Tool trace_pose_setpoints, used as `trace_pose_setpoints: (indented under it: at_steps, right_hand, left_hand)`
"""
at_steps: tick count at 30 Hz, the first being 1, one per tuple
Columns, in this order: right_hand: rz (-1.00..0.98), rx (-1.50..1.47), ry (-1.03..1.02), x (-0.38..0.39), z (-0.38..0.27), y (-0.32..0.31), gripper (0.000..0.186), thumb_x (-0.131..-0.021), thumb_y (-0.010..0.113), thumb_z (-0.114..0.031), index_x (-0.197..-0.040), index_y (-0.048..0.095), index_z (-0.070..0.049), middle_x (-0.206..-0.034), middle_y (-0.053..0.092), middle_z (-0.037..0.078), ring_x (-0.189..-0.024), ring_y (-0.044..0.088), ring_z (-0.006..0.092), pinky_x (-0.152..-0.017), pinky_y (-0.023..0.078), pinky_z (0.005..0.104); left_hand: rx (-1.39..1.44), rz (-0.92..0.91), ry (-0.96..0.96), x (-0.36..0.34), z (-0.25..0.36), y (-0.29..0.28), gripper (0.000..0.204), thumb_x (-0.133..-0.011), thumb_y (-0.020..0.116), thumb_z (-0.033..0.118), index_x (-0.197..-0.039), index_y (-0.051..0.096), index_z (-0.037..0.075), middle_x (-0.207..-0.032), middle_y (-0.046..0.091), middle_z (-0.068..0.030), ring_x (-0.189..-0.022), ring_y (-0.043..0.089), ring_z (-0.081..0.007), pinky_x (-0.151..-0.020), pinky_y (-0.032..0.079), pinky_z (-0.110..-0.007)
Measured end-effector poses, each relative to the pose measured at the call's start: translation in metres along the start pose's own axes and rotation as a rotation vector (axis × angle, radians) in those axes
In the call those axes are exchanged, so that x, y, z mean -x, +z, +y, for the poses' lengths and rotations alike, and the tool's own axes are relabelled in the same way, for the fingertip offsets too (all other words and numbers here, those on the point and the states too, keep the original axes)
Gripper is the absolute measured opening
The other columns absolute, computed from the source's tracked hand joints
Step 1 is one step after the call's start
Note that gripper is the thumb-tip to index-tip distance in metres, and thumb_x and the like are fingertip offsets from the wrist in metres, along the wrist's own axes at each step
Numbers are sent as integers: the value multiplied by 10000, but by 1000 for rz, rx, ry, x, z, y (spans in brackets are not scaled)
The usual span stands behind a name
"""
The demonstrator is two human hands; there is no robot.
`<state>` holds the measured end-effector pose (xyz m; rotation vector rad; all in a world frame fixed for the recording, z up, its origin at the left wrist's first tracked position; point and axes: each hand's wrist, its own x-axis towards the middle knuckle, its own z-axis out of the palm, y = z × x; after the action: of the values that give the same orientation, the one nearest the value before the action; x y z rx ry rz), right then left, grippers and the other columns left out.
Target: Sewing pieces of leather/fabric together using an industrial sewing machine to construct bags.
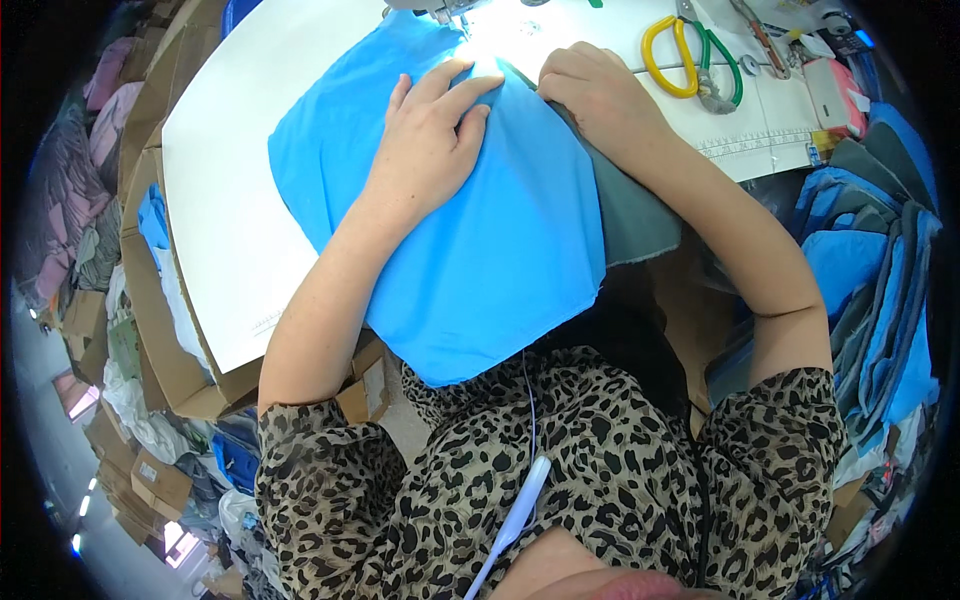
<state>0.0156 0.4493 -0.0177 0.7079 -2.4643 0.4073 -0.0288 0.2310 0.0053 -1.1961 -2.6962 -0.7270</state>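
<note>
A bright blue fabric piece (pixel 490 270) lies over the white table (pixel 230 240), its near end hanging over the edge toward my lap. Under its right side shows a dark grey-green fabric layer (pixel 638 210). My left hand (pixel 435 130) rests on the blue fabric with its fingers spread, close to the lit sewing machine (pixel 435 12) at the top. The needle area is washed out by glare. To the right, my right hand (pixel 590 95) has its fingers curled at the fabric's upper right edge, gripping the layers; its fingertips are partly hidden.
Scissors (pixel 672 62) with yellow and green handles lie right of my right hand, beside a ruler strip (pixel 750 145). Stacked blue and grey fabric pieces (pixel 880 270) stand at the right. An open cardboard box (pixel 150 300) borders the table on the left.
</note>
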Motion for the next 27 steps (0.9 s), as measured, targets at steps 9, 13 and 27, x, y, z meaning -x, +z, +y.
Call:
trace_pose_setpoints:
  at_steps: [9,13,27]
  right_hand:
    - [19,-2,13,2,0,-1,99,-807,584,-87,-886,645,-89,-906,559,24,-912,548,192,-810,464,328]
    - [12,7,19,2,0,-1,101,-801,588,-76,-884,644,-89,-907,556,31,-914,548,193,-818,465,327]
    - [-17,16,-11,-1,1,0,103,-794,590,-103,-888,625,-79,-907,546,34,-914,549,200,-814,455,345]
  left_hand:
    - [-29,-46,-25,0,2,-2,313,-975,483,180,-1258,617,183,-1361,515,-115,-1258,492,-294,-1166,216,-478]
    - [-54,1,30,-1,5,-2,300,-931,537,202,-1211,641,178,-1307,531,-139,-1250,494,-302,-1122,256,-567]
    - [-186,50,-16,-4,22,8,304,-938,546,253,-1214,659,199,-1297,519,-146,-1249,448,-329,-1092,280,-464]
